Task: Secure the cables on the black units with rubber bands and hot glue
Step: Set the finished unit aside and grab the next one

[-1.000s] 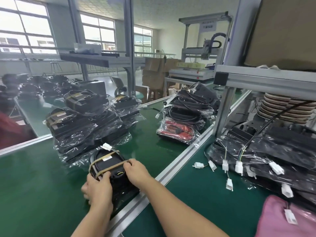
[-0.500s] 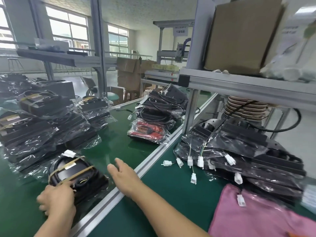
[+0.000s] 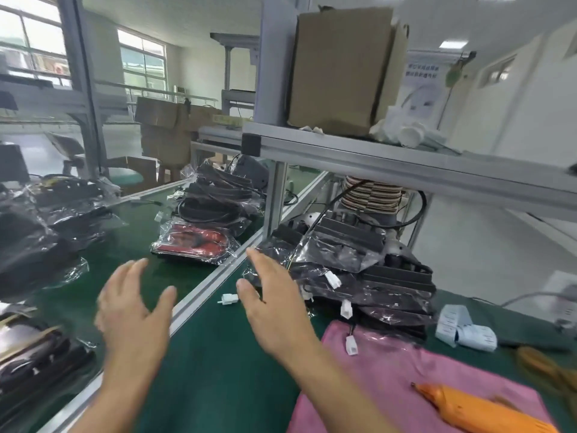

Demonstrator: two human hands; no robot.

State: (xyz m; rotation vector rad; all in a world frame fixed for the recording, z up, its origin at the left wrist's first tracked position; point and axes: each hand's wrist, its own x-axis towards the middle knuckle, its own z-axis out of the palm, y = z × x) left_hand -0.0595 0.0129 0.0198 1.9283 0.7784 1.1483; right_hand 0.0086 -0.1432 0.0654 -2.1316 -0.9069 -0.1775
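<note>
Two hands are raised above the green surface (image 3: 218, 370) in the head view, and neither grasps anything. The left hand (image 3: 131, 310) hovers over the aluminium rail (image 3: 199, 285) that divides the surface, fingers spread and relaxed — grip released. The right hand (image 3: 274, 304) is extended toward the stack of bagged black units (image 3: 359, 267) at centre right, fingers straight, palm facing left — grip likewise released. Its fingertips appear to be just beside the plastic wrap of the nearest unit; motion blur prevents confirming contact.

The stack rests on the surface beneath a metal shelf (image 3: 406, 157). White cable connectors (image 3: 346, 307) hang from its front edge, and one loose connector (image 3: 228, 298) lies on the surface between the two hands. A banded black unit (image 3: 37, 348) sits at the lower left edge, crossed by tan rubber bands. Further bagged units (image 3: 218, 198) are piled beyond the rail, with a red bagged item (image 3: 193, 242) in front of them.

An orange hot glue gun (image 3: 477, 410) lies on a pink cloth (image 3: 406, 370) at lower right — well apart from both hands. A strip of white labels (image 3: 462, 329) lies to the right of the stack. A cardboard box (image 3: 343, 67) stands on the shelf.
</note>
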